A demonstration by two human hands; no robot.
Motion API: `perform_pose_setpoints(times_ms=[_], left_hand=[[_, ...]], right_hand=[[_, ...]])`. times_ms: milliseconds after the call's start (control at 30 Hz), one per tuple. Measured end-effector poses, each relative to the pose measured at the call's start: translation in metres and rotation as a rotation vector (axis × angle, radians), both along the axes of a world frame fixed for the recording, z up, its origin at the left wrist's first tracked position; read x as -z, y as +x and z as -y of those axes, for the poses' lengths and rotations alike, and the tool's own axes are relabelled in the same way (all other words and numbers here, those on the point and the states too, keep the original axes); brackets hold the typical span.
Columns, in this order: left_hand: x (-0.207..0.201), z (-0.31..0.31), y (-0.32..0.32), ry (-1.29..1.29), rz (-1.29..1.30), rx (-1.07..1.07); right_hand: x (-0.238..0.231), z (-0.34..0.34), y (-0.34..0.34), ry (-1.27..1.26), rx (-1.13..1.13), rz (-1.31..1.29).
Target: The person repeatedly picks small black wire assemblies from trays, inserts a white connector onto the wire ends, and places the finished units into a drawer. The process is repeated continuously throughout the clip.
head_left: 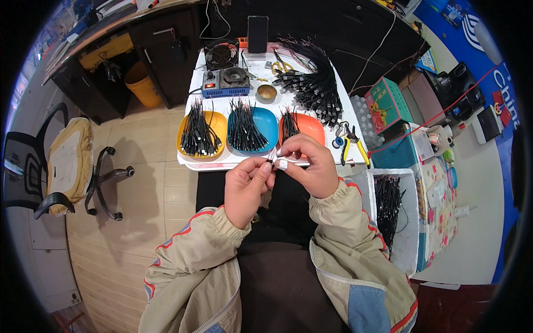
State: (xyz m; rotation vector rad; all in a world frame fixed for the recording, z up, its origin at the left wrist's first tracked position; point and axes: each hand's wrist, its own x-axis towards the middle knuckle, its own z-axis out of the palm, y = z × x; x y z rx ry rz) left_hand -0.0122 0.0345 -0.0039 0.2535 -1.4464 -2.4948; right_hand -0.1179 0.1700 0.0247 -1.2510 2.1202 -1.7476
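Observation:
My left hand (248, 183) and my right hand (315, 166) meet just in front of the table's near edge. Between my left thumb and fingers is pinched the stripped end of a thin cable (271, 157) with fine reddish wires; most of it is hidden. My right thumb and forefinger close at the same spot, and a white wrap shows on the thumb. Right beyond are three trays: a yellow one (223, 119), a blue one (270, 123) and an orange one (315, 131). Black cables with metal plugs lie bundled in each, fewest in the orange tray.
Farther back on the white table (191, 91) stand a blue soldering-type unit (226, 89), a small round tin (266, 92), a phone (257, 34), gold-handled scissors (282, 66) and a large cable heap (316, 89). Yellow-handled pliers (353, 147) lie right. A foam box (410, 222) holds cables.

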Motion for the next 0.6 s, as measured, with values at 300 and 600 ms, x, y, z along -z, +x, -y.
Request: perform_pose_setpoints(times_ms=[300, 600], left_hand=[[-0.004, 0.004, 0.003, 0.298, 0.026, 0.147], [-0.006, -0.007, 0.008, -0.470, -0.136, -0.257]], right_hand=[[0.001, 0.000, 0.008, -0.064, 0.232, -0.636], [0.020, 0.002, 0.023, -0.213, 0.053, 0.225]])
